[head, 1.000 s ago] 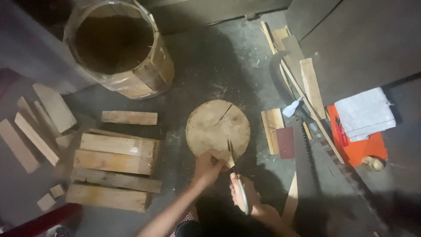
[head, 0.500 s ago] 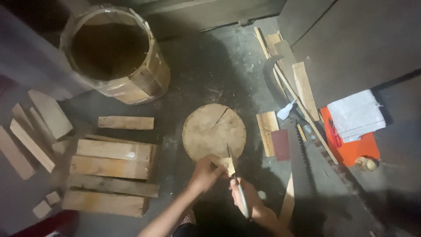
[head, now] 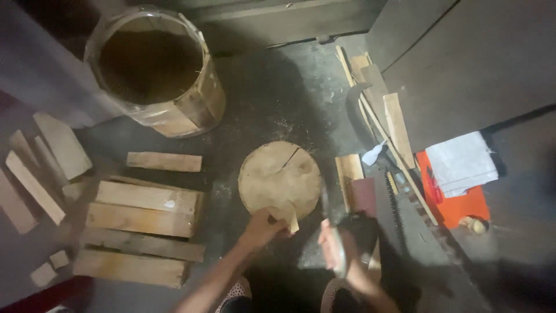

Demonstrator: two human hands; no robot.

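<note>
My left hand (head: 262, 227) grips a small pale wood piece (head: 288, 216) at the near edge of a round wooden chopping block (head: 280, 177) on the dark floor. My right hand (head: 336, 246) holds a knife (head: 328, 214) by its handle, its narrow blade pointing up and away beside the block's right edge, apart from the wood piece.
A wooden stave bucket (head: 152, 72) stands at the upper left. Flat planks (head: 142, 223) lie left of the block, with loose staves (head: 35, 174) further left. A hand saw (head: 399, 217), wood strips (head: 397, 122), an orange board (head: 457, 200) and white cloth (head: 463, 162) lie to the right.
The knife has moved off the wood piece and to the right, away from the block. My left hand keeps the small piece at the block's near edge.
</note>
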